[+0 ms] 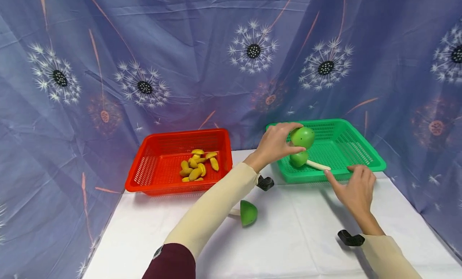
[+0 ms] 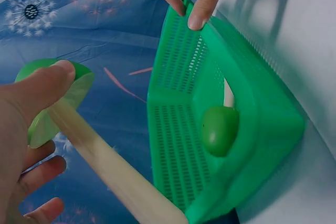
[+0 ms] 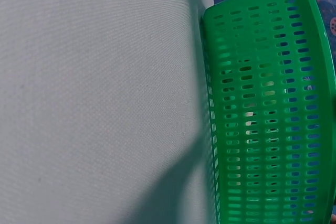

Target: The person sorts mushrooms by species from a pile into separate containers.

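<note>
My left hand [image 1: 275, 144] pinches the cap of a toy mushroom [image 1: 303, 137] above the left part of a green basket [image 1: 364, 148]. In the left wrist view, the held mushroom's pale stem [image 2: 115, 169] slants down from its green cap. Another green-capped mushroom [image 1: 298, 159] lies inside the basket, its stem pointing right. My right hand [image 1: 355, 189] grips the basket's near rim, with thumb and fingers on either side. On the table, a third green mushroom [image 1: 249, 213] rests on its side, its stem partly hidden behind my left sleeve.
A red basket [image 1: 144, 166] stands to the left, with several yellow mushrooms [image 1: 196, 172] inside. Both baskets sit at the back of a white-covered table [image 1: 288, 239]. A blue dandelion-print curtain [image 1: 202, 62] hangs right behind them.
</note>
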`<move>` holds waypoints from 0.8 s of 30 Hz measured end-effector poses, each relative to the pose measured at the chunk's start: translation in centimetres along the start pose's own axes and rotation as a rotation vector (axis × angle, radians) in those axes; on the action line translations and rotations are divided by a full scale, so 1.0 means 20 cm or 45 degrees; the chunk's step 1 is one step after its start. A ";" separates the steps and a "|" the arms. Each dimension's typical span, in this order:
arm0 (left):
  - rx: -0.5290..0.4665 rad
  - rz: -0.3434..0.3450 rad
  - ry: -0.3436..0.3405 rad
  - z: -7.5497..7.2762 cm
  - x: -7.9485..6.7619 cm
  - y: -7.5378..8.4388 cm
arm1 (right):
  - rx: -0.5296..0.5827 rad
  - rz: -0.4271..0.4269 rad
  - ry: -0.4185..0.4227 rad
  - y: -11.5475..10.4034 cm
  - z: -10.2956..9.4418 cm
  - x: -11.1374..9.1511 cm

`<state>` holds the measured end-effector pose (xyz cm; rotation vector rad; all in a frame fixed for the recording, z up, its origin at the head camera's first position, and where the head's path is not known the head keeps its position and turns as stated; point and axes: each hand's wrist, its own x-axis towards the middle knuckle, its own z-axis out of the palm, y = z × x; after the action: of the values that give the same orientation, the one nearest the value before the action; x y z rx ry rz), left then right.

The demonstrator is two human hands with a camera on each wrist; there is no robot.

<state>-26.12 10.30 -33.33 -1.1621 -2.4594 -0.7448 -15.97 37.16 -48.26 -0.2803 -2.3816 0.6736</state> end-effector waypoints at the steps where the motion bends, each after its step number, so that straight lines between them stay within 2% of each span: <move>1: 0.032 -0.003 -0.013 0.01 0.02 0.01 | -0.002 -0.004 0.003 0.00 0.00 0.00; 6: 0.115 -0.043 -0.045 0.11 0.14 0.07 | 0.006 0.010 0.032 0.00 0.01 0.00; 9: 0.142 -0.097 -0.056 0.18 0.17 0.09 | 0.041 0.044 0.065 -0.01 0.03 -0.01; 14: 0.154 -0.135 -0.062 0.28 0.17 0.11 | 0.102 0.110 0.157 -0.04 0.07 -0.04; 19: 0.156 -0.149 -0.079 0.35 0.17 0.11 | 0.150 0.126 0.278 -0.05 0.10 -0.06; 24: 0.172 -0.169 -0.105 0.40 0.18 0.13 | 0.144 0.125 0.310 -0.05 0.09 -0.07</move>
<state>-26.83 18.51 -37.31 -1.0081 -2.6305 -0.5657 -16.13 35.06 -49.72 -0.4085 -2.1012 0.7710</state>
